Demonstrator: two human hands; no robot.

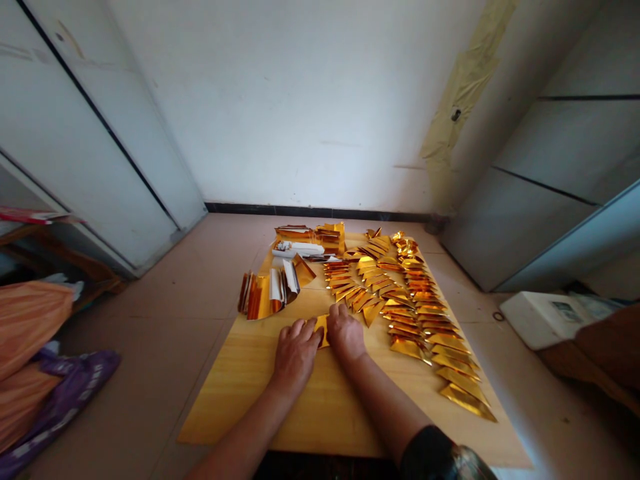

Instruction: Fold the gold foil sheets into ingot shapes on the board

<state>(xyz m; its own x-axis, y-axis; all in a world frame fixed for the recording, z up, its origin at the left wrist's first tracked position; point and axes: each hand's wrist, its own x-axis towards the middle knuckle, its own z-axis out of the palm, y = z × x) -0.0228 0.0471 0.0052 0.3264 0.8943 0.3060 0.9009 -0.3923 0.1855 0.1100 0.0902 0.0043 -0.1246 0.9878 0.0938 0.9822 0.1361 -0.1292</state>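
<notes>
A small sheet of gold foil paper (324,328) lies on the wooden board between my hands, with much of it hidden under the fingers. My left hand (296,350) grips its left side, fingers bent and thumb against the foil. Curled and closed, my right hand (346,335) presses on the right side. Folded gold foil pieces (373,287) stand in curved, overlapping rows just beyond my right hand. Past my left hand sits a stack of unfolded foil sheets (257,297), some showing white backs.
More foil sheets (327,237) and a white bundle (300,249) lie at the board's far edge. A long row of folded pieces (450,353) runs down the right side of the wooden board (240,393). A white box (537,317) stands on the right, a purple bag (80,387) on the left.
</notes>
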